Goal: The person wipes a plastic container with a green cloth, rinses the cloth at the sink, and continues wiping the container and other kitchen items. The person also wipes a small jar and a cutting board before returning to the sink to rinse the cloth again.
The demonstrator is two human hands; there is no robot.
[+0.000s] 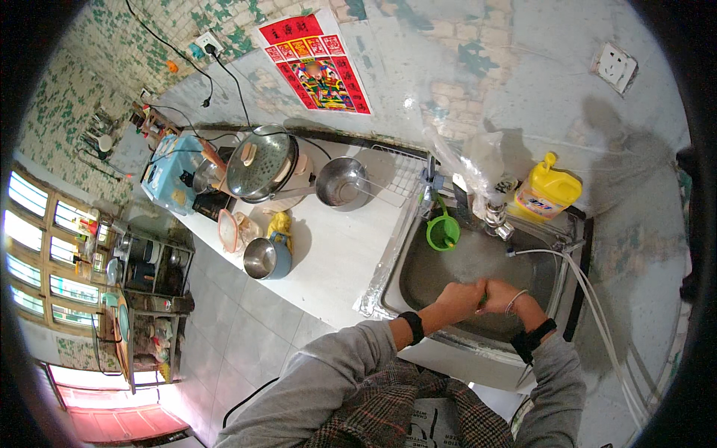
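Note:
Over the near part of a steel sink [425, 291], my left hand [462, 299] and my right hand [500, 297] are closed against each other as fists. A little of a small green thing [483, 301] shows between them. Most of it is hidden by the fingers, so its kind is unclear. Beyond my hands, a green plastic strainer or cup [442, 232] hangs by its handle at the sink's far left corner. The metal faucet [497, 221] is at the back, above cloudy-looking water or a wet basin floor.
A yellow detergent jug [546, 190] stands behind the sink. White hoses [594, 291] run down its right side. Left on the white counter [330, 257] are a blue-handled pot [267, 259], a steel saucepan [341, 182], a wire rack [392, 168] and a lidded pan [262, 162].

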